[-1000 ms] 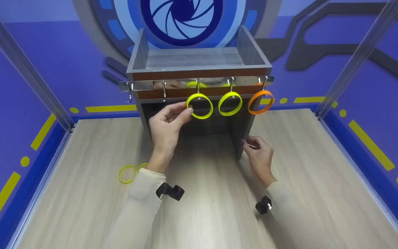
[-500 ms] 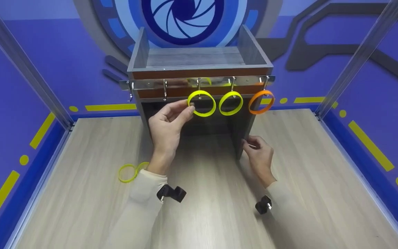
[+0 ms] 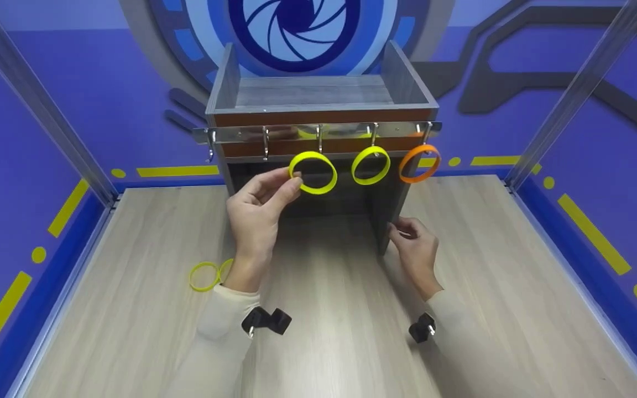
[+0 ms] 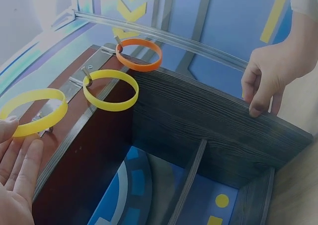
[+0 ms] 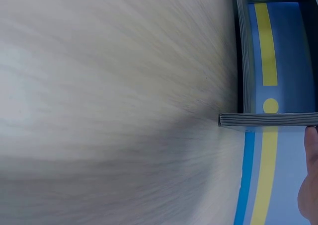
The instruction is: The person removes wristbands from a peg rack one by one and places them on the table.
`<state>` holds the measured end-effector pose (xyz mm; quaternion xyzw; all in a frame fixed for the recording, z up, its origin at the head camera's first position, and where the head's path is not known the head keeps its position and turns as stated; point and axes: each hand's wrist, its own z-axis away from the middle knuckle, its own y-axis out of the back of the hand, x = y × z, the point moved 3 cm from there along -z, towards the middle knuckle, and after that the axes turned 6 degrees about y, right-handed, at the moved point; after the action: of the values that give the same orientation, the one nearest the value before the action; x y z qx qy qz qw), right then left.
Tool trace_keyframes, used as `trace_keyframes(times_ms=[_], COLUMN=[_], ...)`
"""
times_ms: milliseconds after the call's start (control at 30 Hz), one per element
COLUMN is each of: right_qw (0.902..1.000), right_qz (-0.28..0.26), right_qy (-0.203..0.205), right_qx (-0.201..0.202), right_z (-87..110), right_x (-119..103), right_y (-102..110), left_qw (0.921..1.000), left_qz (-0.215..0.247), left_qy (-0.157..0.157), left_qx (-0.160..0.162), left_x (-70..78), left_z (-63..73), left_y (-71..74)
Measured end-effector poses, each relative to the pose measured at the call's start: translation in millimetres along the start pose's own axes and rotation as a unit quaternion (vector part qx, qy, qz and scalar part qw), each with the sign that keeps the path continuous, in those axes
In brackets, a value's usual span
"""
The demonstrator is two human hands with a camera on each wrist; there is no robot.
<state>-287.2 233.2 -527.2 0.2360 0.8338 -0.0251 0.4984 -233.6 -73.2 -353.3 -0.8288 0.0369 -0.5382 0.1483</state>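
My left hand pinches a yellow ring by its left side, just below and in front of the middle hook. In the left wrist view, that ring overlaps the hook rail near the thumb. Another yellow ring and an orange ring hang from the two hooks to the right. Low on the right, my right hand grips the front edge of the grey wooden shelf's side panel between thumb and fingers; in the right wrist view only part of the hand shows.
Two bare hooks, one of them a left-centre hook, are at the rail's left. A yellow ring lies on the wooden table beside another, partly hidden by my left forearm. Blue walls enclose the table.
My left hand first lifts the yellow ring slightly right and up at the middle hook, then draws it back left and down. The right hand keeps its place on the panel.
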Motion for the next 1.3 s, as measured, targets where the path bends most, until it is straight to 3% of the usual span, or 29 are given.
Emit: trace_keyframes(times_ms=[267,467,733,900,1033,1167,1300], right_qw=[0.9998,0.9999,0.9999,1.0000,1.0000,0.9999,0.9999], right_qz=[-0.006,-0.001,-0.003,-0.002,0.000,-0.003,0.002], right_qy=[0.018,0.015,0.009,0.005,0.008,0.015,0.016], right_qx=[-0.005,-0.007,-0.008,-0.002,0.002,0.000,0.000], right_z=[-0.2,-0.2,0.6,0.6,3.2,6.2,7.3], right_x=[2,1,2,-1,-19,-39,-43], right_y=[1,2,2,0,1,2,2], left_qw=[0.9999,0.9986,0.9980,0.9953,0.9912,0.9849,0.9775], left_qz=[-0.010,-0.042,-0.043,-0.053,-0.068,-0.103,-0.126], left_qy=[0.010,0.019,0.029,0.049,0.064,0.076,0.097], left_qx=[0.008,0.024,0.037,0.065,0.093,0.117,0.139], left_x=[0.0,2.3,-1.9,-9.6,-17.7,-26.3,-35.0], left_z=[9.1,17.0,27.8,33.4,36.5,39.0,40.6], left_y=[18.6,34.2,55.4,76.3,96.0,117.0,138.8])
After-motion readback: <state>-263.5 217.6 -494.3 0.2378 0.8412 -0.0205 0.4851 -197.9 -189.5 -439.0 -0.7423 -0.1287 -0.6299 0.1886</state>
